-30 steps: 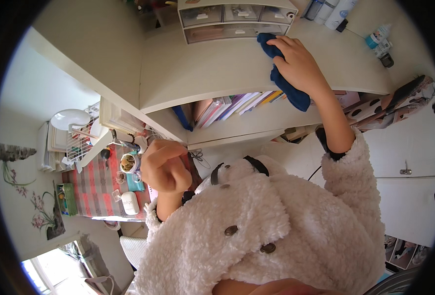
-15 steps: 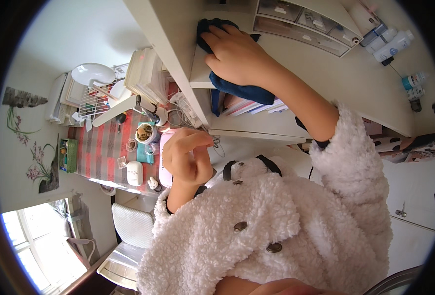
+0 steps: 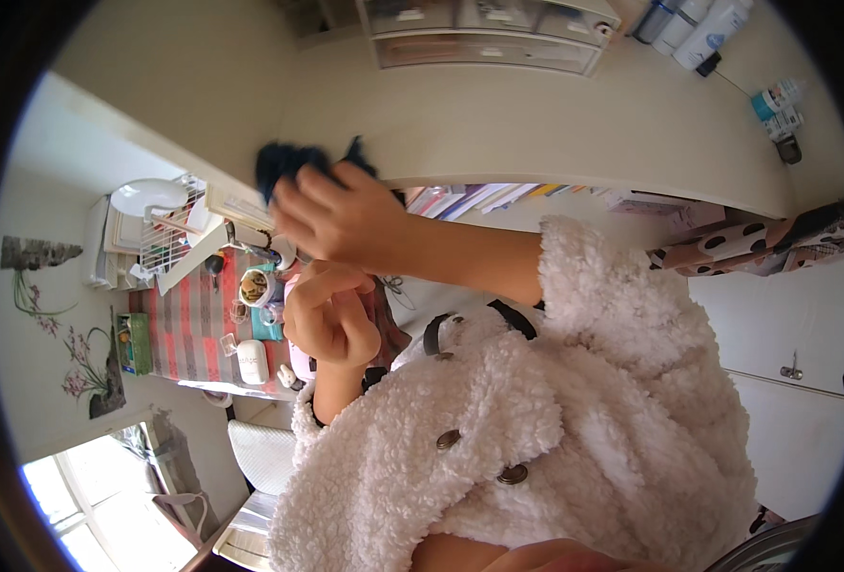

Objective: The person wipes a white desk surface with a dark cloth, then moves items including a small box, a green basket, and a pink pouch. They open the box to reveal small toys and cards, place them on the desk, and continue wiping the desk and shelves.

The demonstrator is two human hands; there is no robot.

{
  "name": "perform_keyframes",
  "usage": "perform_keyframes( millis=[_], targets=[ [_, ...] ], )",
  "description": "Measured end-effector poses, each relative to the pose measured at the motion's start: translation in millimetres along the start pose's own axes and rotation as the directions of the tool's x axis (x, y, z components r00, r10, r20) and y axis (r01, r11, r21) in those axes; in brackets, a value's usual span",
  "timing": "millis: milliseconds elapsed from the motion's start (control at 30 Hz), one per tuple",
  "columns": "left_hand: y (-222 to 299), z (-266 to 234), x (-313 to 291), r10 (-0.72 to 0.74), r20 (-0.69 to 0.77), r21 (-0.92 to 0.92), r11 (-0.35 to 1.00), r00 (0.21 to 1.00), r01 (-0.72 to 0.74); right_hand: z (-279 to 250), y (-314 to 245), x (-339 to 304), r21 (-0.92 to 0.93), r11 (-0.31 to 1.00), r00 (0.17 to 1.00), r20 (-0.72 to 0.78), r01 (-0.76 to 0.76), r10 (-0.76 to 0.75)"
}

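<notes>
A dark blue cloth point(image 3: 288, 170) is bunched under the fingers of my right hand point(image 3: 346, 217), at the front left of a pale shelf board point(image 3: 546, 129), close to the upright side panel point(image 3: 184, 124). The cloth and fingertips are somewhat blurred, and part of the cloth is hidden behind the hand. My left hand point(image 3: 331, 315) hangs just below the right one, in front of my chest. Its fingers are curled in loosely, and nothing shows in them.
A clear-fronted drawer box point(image 3: 489, 48) stands at the back of the shelf, with several bottles point(image 3: 694, 29) to its right. Books point(image 3: 484, 197) fill part of the level below. At left, a desk with a striped red-grey cloth point(image 3: 188, 329) carries a lamp, a jar point(image 3: 258, 286) and a white case point(image 3: 252, 362).
My right hand has drawn the cloth from deeper on the shelf toward its front edge, nearer my left hand. The view has shifted; my left hand stays curled.
</notes>
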State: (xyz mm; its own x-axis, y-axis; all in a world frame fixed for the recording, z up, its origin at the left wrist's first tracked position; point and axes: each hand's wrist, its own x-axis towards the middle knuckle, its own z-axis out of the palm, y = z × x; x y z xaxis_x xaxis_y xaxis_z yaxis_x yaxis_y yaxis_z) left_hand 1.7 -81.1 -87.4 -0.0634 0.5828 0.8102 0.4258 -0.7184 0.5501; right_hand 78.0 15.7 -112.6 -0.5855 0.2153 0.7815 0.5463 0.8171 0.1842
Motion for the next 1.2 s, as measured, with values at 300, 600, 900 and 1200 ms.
perform_keyframes(
  millis=[300, 600, 900, 1200],
  targets=[
    [31, 67, 9, 0.189, 0.032, 0.228, 0.955, 0.981, -0.191, -71, 27, -61, 0.202, 0.970, 0.989, -0.082, 0.137, -0.122],
    [60, 171, 14, 0.312, -0.164, -0.182, 0.923, 0.936, -0.339, -160, 127, -128, -0.224, 0.966, 0.991, -0.036, -0.132, 0.127],
    [99, 274, 1, 0.342, 0.050, -0.387, 0.873, 0.938, -0.298, -363, 266, -329, -0.567, 0.760, 0.948, -0.165, -0.318, 0.274],
    [134, 297, -10, 0.325, 0.129, -0.251, 0.925, 0.937, -0.286, -480, 340, -441, -0.517, 0.499, 0.713, -0.410, -0.696, 0.569]
  ],
)
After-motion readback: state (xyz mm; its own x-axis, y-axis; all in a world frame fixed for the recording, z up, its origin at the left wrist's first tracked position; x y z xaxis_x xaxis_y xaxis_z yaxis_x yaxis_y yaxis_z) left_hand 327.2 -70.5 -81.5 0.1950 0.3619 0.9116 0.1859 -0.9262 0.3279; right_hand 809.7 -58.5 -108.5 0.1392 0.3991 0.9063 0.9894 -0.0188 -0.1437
